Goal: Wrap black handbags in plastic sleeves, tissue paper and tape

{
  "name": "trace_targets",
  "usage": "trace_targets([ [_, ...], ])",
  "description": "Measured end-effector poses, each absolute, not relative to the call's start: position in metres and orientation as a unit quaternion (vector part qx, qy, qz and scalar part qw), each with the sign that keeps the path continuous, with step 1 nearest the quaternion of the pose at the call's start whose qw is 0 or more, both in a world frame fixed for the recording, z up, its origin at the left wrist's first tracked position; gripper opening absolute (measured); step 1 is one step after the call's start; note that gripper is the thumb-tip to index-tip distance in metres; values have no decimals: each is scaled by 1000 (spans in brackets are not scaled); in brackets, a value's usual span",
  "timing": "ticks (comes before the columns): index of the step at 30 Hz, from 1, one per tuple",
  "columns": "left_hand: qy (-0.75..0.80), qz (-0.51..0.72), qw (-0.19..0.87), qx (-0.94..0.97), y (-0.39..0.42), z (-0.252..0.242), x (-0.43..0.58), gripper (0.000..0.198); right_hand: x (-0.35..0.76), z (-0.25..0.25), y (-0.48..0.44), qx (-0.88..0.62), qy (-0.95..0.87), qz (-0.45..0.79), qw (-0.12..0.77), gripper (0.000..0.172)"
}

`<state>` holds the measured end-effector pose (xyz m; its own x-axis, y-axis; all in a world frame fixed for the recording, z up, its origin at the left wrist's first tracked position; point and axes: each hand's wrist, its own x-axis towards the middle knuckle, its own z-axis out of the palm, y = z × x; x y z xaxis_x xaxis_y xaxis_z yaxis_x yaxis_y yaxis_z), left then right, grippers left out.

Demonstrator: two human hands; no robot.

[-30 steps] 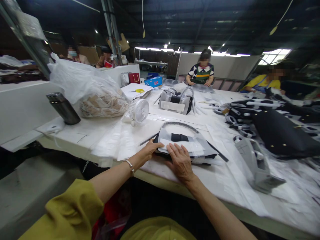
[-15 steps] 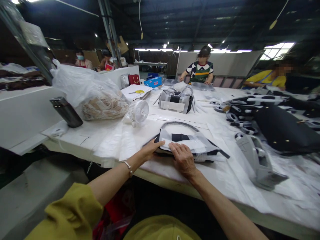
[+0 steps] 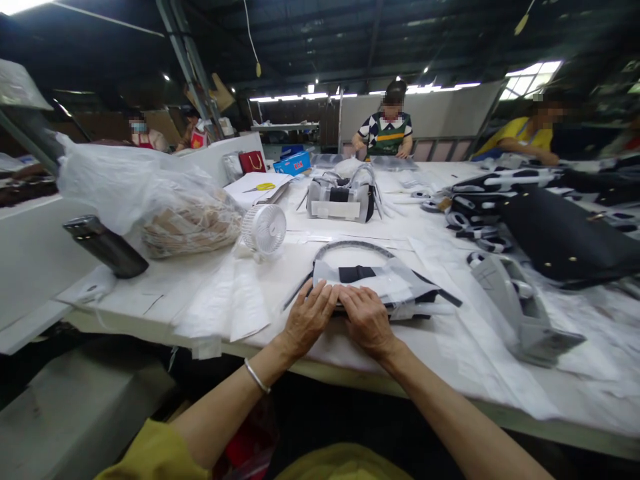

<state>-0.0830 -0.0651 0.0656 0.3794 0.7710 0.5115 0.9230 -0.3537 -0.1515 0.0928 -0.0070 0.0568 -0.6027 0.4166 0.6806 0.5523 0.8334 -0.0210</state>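
Note:
A black handbag lies on the table in front of me, wrapped in white sheet and clear film, its handle arching away from me. At its near edge, my left hand curls its fingers over the white wrapping. Close beside it, my right hand holds the same edge with bent fingers. The fingertips of both hands almost meet; my thumbs are hidden. A dark strip shows on the bag just beyond my fingers.
Left stand a white fan, a dark bottle and a plastic bag. A grey tape dispenser is right, near piled black bags. Another wrapped handbag and yellow scissors lie farther back. A co-worker works opposite.
My left hand has moved from the handbag's left end toward its middle, beside my right hand, and its fingers now lie on top. My view has shifted slightly right.

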Motion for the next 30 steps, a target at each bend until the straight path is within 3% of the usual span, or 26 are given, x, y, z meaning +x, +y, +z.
trace_targets([
  [6, -514, -206, 148, -820, -55, 72, -100, 41, 90, 59, -4, -291, -883, -69, 361, 39],
  [12, -436, -274, 261, -817, -50, 69, -103, 40, 83, 60, -7, -318, -881, -69, 343, 27],
  [18, -402, -289, 301, -815, -43, 69, -114, 40, 117, 89, -36, -312, -892, -35, 324, 49],
  [23, -430, -297, 300, -798, -41, 72, -120, 35, 217, 97, -59, -378, -811, -48, 444, 21],
  [25, -439, -302, 300, -791, -40, 72, -121, 34, 257, 87, -53, -450, -766, -68, 454, 11],
  [30, -493, -314, 273, -764, -39, 72, -127, 38, 305, 65, -23, -550, -752, -63, 359, 22],
])
